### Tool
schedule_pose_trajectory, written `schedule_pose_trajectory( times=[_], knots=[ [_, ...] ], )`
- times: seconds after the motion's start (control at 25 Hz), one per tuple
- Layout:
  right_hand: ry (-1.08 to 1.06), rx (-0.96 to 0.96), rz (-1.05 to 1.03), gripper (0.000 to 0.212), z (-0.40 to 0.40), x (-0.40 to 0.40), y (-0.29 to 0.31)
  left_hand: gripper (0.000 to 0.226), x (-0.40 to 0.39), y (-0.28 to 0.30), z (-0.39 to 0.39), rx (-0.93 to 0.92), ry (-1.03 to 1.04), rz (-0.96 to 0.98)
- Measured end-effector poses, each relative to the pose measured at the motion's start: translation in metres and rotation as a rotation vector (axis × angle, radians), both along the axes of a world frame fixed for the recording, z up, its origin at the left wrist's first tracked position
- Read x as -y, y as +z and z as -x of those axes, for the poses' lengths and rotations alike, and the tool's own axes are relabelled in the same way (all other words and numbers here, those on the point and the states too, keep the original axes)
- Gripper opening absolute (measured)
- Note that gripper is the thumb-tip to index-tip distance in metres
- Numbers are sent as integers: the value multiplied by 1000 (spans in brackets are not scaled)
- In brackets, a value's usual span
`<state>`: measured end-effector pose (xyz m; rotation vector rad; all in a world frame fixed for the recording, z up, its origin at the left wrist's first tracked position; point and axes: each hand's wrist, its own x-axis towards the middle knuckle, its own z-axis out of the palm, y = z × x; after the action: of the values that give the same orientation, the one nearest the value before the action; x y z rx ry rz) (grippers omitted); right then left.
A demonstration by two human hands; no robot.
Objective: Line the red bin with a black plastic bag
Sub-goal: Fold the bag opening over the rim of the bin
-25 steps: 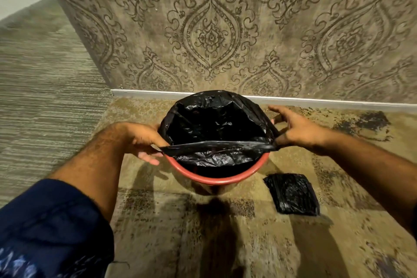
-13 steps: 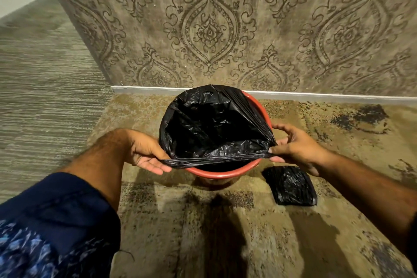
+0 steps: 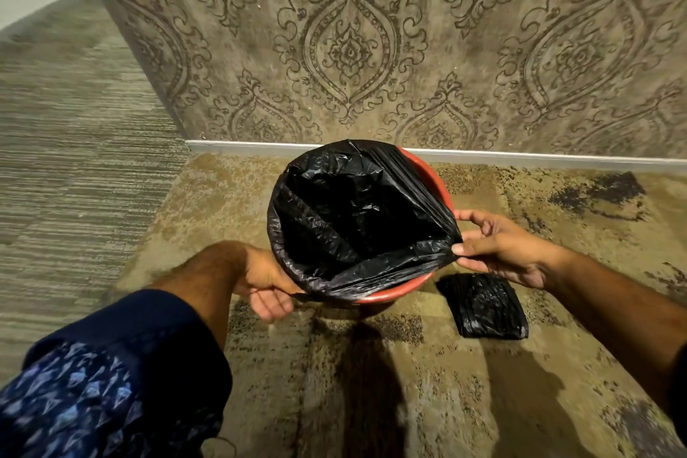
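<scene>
Seen from the head camera looking down, a round red plastic bin (image 3: pixel 427 281) stands on a mottled brown carpet (image 3: pixel 427 402) near a patterned wall (image 3: pixel 371 48), with a crinkled black plastic bag (image 3: pixel 357 219) opened inside it and already folded over the rim at the far and left sides. The left hand (image 3: pixel 265 288) has its fingers clamped on the bag's edge at the near-left rim, and the right hand (image 3: pixel 500 247) pinches the edge between thumb and fingers at the right, where red rim shows bare. The step in hand looks like stretching the mouth over the rim; next the right side and near edge likely need pulling outward and down, while a folded pack of black bags (image 3: pixel 483 307) lies on the carpet just beside the bin
</scene>
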<state>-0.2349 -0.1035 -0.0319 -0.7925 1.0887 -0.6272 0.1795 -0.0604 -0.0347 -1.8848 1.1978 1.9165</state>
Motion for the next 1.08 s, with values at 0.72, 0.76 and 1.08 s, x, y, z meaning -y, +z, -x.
schedule_pose_trajectory(
  times=[0.72, 0.76, 1.08],
  knots=[
    [-74, -404, 138, 67, -5, 14, -2, 11, 11, -19, 25, -96, 181, 40],
    [-133, -433, 169, 63, -7, 18, -4, 6, 16, -17, 22, -63, 168, 78],
    [-401, -275, 181, 16, -23, 33, 4, 21, 84, 16, -18, -54, 848, 664]
  ],
)
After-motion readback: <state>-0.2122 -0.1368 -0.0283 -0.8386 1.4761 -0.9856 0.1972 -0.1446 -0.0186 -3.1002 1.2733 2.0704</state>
